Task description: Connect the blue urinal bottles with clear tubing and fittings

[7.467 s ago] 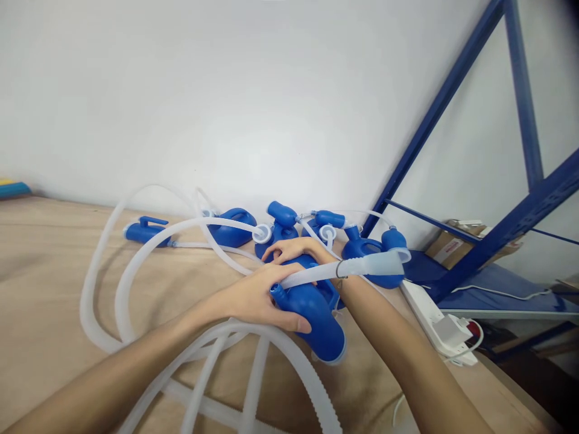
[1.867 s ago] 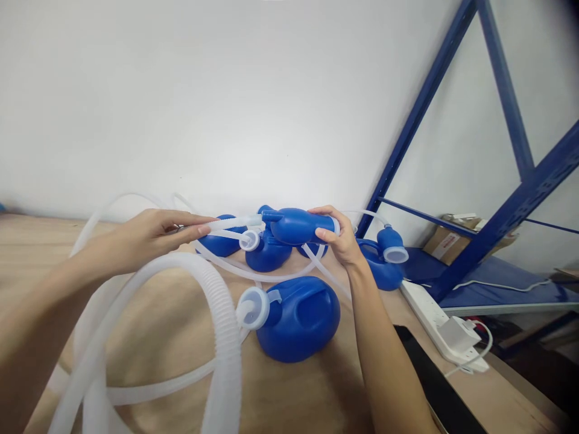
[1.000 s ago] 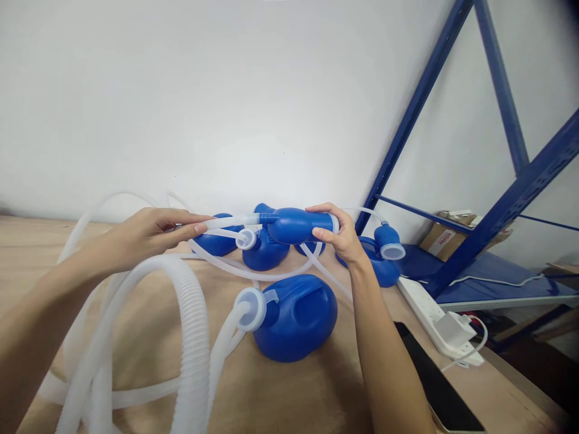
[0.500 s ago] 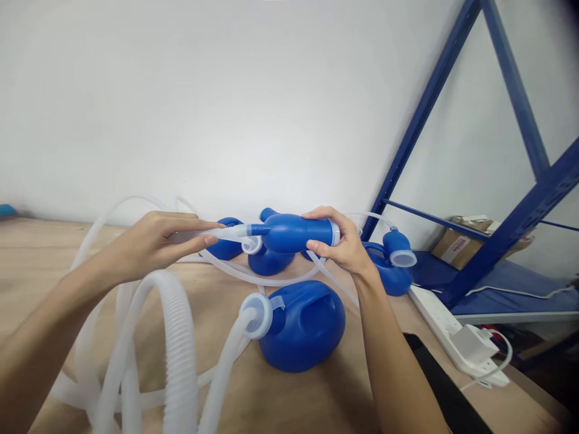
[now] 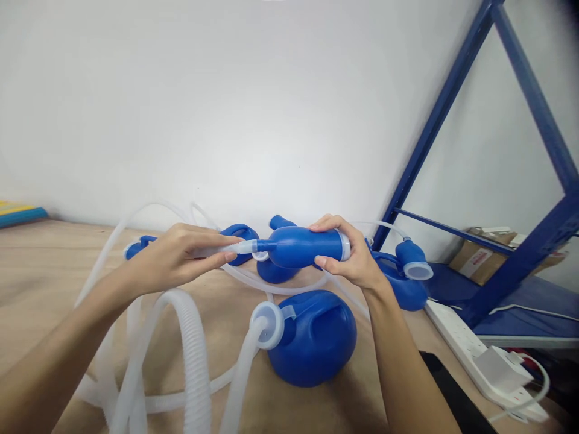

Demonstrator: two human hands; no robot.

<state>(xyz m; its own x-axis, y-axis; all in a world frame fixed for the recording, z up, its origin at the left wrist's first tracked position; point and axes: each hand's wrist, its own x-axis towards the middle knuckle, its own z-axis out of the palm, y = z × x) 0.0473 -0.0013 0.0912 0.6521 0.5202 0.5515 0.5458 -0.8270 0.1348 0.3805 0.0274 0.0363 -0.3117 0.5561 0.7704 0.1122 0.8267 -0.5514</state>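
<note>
My right hand (image 5: 346, 250) grips a blue plastic funnel-like piece (image 5: 303, 246) by its wide end, which has a white rim. The piece is held sideways above the table, its narrow spout pointing left. On that spout sits the end of a translucent corrugated hose (image 5: 248, 246), pinched between the thumb and fingers of my left hand (image 5: 190, 256). Below, a blue bottle (image 5: 314, 340) lies on the table, with a white cap (image 5: 268, 325) and another length of hose running from it. Loops of the hose (image 5: 194, 337) rise beneath my left forearm.
More blue bottles (image 5: 275, 272) stand behind my hands. At right are a bottle with a blue funnel-like piece (image 5: 411, 256), a white power strip (image 5: 456, 331) with a plug, and a dark flat object (image 5: 452, 386). A blue shelf frame (image 5: 434, 120) holds a cardboard box (image 5: 477, 259).
The whole view has shifted, so most things appear farther right and slightly lower. A yellow and blue object shows more at the far left. Both hands keep the same hold on hose and blue piece.
</note>
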